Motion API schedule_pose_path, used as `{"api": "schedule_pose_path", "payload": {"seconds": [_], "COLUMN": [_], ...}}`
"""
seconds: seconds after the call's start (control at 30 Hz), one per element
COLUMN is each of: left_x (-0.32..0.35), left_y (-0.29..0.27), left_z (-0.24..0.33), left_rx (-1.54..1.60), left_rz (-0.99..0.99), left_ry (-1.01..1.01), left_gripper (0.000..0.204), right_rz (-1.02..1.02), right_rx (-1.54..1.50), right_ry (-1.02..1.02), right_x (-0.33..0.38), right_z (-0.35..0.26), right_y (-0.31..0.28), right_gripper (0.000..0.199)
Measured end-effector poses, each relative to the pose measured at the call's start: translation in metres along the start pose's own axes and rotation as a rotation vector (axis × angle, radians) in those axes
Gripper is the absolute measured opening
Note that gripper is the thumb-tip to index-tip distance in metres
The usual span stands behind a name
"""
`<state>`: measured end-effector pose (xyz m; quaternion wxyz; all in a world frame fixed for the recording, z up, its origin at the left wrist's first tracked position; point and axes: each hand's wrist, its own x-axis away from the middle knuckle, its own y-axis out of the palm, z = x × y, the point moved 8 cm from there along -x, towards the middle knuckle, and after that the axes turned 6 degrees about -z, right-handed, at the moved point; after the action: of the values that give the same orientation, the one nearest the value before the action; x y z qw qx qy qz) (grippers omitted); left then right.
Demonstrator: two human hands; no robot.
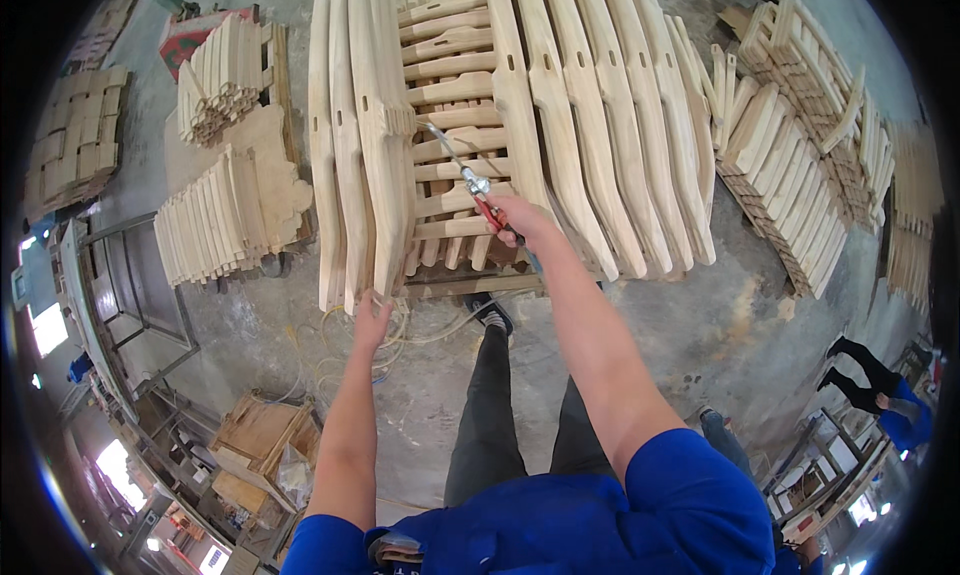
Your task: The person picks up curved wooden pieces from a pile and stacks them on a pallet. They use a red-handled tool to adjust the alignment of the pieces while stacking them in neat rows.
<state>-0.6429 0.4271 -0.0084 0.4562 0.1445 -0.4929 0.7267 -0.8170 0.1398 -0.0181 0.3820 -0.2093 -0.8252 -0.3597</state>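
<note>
In my right hand (518, 222) is an air blow gun (476, 183) with a red handle, a silver body and a long thin nozzle. Its nozzle points up and left, over a gap between two rows of long, curved, pale wooden pieces with small slots. My left hand (371, 322) grips the near end of one curved wooden piece (386, 195) in the left row. More such pieces (585, 125) lie side by side to the right of the gap. Shorter wooden pieces (455, 90) lie crosswise below, showing through the gap.
Stacks of wooden slats (215, 220) stand to the left, and further stacks (790, 185) to the right. A pale hose (410, 337) loops over the concrete floor by my feet. A metal frame (135, 285) and a wooden box (262, 435) are at left. Another person (900, 415) is far right.
</note>
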Motion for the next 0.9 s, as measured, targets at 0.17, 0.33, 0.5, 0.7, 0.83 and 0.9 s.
{"api": "schedule_pose_path", "payload": {"seconds": [0.17, 0.33, 0.5, 0.7, 0.83, 0.9], "left_x": [-0.024, -0.041, -0.056, -0.077, -0.084, -0.089], "left_y": [0.0, -0.004, -0.004, -0.006, -0.006, -0.006], "left_z": [0.016, 0.036, 0.068, 0.082, 0.077, 0.083], "left_rx": [-0.033, 0.106, 0.152, 0.053, 0.077, 0.094], "left_rz": [0.001, -0.011, -0.085, -0.029, -0.04, -0.012], "left_ry": [0.032, 0.159, 0.088, 0.121, 0.165, 0.235], "left_gripper": [0.071, 0.077, 0.081, 0.084, 0.089, 0.089], "right_rz": [-0.094, -0.081, 0.009, 0.602, 0.987, 1.191], "right_rx": [-0.128, -0.088, -0.137, 0.231, 0.587, 0.829], "right_ry": [-0.033, -0.104, -0.19, -0.452, -0.561, -0.478], "right_x": [0.004, -0.003, -0.013, -0.051, -0.061, -0.062], "right_z": [0.007, -0.002, -0.007, -0.017, -0.05, -0.048], "right_y": [0.002, 0.008, -0.001, -0.026, -0.022, -0.012], "right_gripper": [0.031, 0.033, 0.03, 0.04, 0.054, 0.056]}}
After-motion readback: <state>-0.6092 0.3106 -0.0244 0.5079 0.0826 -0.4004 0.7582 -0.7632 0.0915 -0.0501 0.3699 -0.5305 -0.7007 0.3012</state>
